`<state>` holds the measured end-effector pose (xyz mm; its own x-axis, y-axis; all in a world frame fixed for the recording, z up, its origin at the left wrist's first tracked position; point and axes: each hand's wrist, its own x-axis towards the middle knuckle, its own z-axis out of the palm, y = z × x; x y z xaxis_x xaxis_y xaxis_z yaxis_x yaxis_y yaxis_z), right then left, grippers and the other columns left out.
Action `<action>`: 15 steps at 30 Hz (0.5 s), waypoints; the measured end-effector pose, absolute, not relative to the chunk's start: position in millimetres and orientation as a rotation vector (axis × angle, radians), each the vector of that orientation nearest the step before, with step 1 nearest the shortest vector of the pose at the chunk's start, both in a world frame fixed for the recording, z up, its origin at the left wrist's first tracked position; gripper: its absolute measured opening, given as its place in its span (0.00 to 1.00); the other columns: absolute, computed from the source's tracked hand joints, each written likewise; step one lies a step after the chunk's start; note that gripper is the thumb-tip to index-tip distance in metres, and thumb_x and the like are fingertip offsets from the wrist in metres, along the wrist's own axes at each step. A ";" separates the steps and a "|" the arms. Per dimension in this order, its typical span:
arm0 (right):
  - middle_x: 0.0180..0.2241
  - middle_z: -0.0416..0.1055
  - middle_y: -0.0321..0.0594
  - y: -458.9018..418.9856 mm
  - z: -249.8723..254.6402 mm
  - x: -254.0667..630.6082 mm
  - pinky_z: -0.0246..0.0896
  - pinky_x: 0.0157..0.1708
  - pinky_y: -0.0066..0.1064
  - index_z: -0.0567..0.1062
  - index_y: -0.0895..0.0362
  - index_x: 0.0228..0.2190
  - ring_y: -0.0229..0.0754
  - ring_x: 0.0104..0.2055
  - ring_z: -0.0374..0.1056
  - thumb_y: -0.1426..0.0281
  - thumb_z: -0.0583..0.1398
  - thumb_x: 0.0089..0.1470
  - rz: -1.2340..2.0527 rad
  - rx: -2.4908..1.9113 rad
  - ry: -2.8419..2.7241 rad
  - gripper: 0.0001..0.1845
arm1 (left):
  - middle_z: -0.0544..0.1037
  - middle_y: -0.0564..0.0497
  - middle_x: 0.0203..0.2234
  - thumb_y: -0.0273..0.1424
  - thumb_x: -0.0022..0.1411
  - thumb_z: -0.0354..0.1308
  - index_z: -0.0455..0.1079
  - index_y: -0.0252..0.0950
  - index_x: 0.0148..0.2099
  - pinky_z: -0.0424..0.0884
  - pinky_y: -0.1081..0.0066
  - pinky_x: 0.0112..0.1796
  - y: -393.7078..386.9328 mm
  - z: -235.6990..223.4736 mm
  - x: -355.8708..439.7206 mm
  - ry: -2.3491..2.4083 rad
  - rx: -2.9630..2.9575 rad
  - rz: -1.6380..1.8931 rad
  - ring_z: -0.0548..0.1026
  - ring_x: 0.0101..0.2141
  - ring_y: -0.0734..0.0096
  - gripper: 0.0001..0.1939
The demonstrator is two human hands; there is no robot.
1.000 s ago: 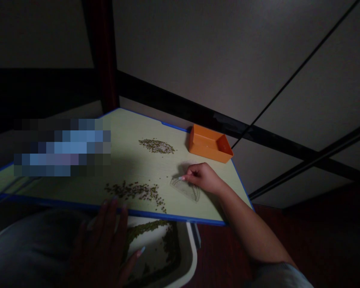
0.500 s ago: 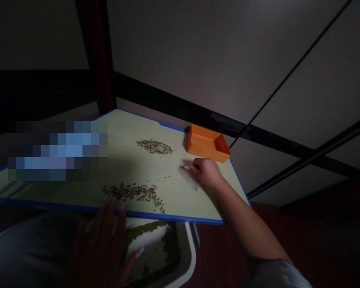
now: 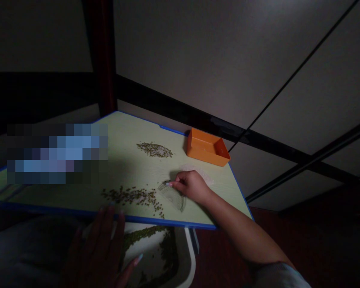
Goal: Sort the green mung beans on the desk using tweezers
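Walls (image 3: 222,60): pale, plain panels in dim light, crossed by a dark band (image 3: 183,108).
Post (image 3: 103,60): dark red, upright, behind the tabletop's far corner.
Tabletop (image 3: 129,132): pale yellow-green, smooth-looking, blue-edged.
Tub (image 3: 193,256): white, round-cornered, below the near edge, greenish grains (image 3: 168,250) banked along its sides.
Left hand (image 3: 99,244): open, fingers extended at the near edge (too shadowed to tell whether they touch it).
Orange box (image 3: 205,156): rectangular, open-topped, at the far right.
Right hand (image 3: 192,185): thumb and fingers pinched on the clear piece.
Seed-like bits: 2 groups, a loose near scatter (image 3: 130,196) and a denser far heap (image 3: 154,149).
Clear piece (image 3: 172,198): thin, see-through, curved-edged, just right of the near scatter.
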<state>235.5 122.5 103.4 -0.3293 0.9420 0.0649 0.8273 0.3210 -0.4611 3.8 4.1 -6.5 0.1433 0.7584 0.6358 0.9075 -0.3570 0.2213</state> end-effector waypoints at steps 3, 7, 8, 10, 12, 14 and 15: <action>0.20 0.68 0.35 121.5 108.1 238.2 0.42 0.23 0.26 0.76 0.58 0.24 0.33 0.22 0.56 0.60 0.61 0.56 0.332 -1.691 -2.297 0.16 | 0.58 0.36 0.64 0.57 0.50 0.46 0.41 0.40 0.66 0.55 0.40 0.58 4.2 -6.4 3.4 -1.624 -2.202 -1.004 0.58 0.63 0.44 0.47; 0.21 0.71 0.38 120.4 115.0 246.6 0.41 0.23 0.28 0.77 0.58 0.24 0.35 0.23 0.57 0.58 0.60 0.56 0.186 -1.763 -2.327 0.17 | 0.58 0.36 0.64 0.58 0.50 0.45 0.40 0.39 0.67 0.54 0.40 0.59 3.3 -6.3 2.6 -1.627 -2.207 -0.980 0.58 0.63 0.46 0.48; 0.22 0.71 0.38 120.7 116.3 249.1 0.41 0.23 0.28 0.77 0.58 0.24 0.35 0.23 0.57 0.58 0.60 0.56 0.179 -1.770 -2.325 0.17 | 0.58 0.36 0.64 0.58 0.50 0.45 0.40 0.39 0.67 0.54 0.41 0.59 3.0 -6.1 2.6 -1.627 -2.206 -0.982 0.57 0.63 0.46 0.48; 0.21 0.71 0.38 122.5 118.4 254.3 0.41 0.23 0.28 0.76 0.58 0.24 0.35 0.22 0.56 0.60 0.60 0.56 0.180 -1.772 -2.314 0.16 | 0.57 0.36 0.64 0.58 0.50 0.46 0.41 0.39 0.67 0.53 0.41 0.60 2.3 -4.9 2.9 -1.618 -2.202 -0.992 0.57 0.63 0.46 0.48; 0.21 0.71 0.38 125.6 119.8 259.8 0.41 0.23 0.28 0.76 0.58 0.24 0.34 0.22 0.55 0.60 0.60 0.56 0.169 -1.780 -2.301 0.16 | 0.56 0.36 0.65 0.57 0.51 0.46 0.41 0.39 0.66 0.52 0.41 0.60 1.6 -2.6 3.8 -1.628 -2.209 -0.982 0.56 0.64 0.46 0.47; 0.21 0.71 0.39 129.4 120.8 265.6 0.40 0.23 0.29 0.76 0.58 0.25 0.34 0.22 0.55 0.60 0.60 0.56 0.131 -1.810 -2.287 0.16 | 0.55 0.34 0.65 0.56 0.52 0.46 0.40 0.38 0.67 0.52 0.40 0.60 0.8 0.3 4.7 -1.656 -2.227 -0.962 0.55 0.64 0.44 0.46; 0.22 0.71 0.39 131.3 121.2 268.4 0.40 0.23 0.29 0.77 0.58 0.25 0.35 0.22 0.55 0.60 0.60 0.56 0.106 -1.833 -2.276 0.16 | 0.55 0.33 0.65 0.56 0.52 0.46 0.40 0.38 0.67 0.52 0.39 0.59 0.4 1.6 5.1 -1.669 -2.232 -0.958 0.55 0.64 0.44 0.46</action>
